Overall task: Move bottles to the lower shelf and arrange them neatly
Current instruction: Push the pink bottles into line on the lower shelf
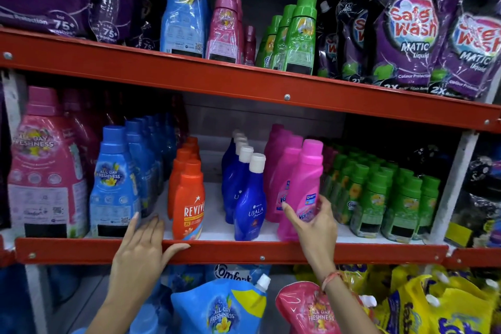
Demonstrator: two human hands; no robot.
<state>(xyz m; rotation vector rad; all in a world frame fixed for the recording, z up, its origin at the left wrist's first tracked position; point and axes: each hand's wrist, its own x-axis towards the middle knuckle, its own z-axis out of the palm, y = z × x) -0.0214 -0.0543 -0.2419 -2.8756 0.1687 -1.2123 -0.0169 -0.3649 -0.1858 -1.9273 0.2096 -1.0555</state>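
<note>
On the middle shelf (244,251) stand rows of bottles: light blue ones (113,184), orange Revive bottles (188,198), dark blue Ujala bottles (249,200), pink bottles (303,184) and green ones (379,198). My right hand (311,222) wraps its fingers around the lower part of the front pink bottle, which leans slightly. My left hand (143,247) rests flat on the red front edge of that shelf, fingers apart, just in front of the light blue bottles. The upper shelf (244,81) carries a tall blue bottle (184,8), pink bottles (225,24) and green bottles (298,32).
Purple Safe Wash pouches (414,27) fill both ends of the upper shelf. A big pink bottle (43,165) stands at the middle shelf's left. Below hang blue (222,306), pink (309,309) and yellow pouches (433,306). White shelf floor shows between the orange and dark blue rows.
</note>
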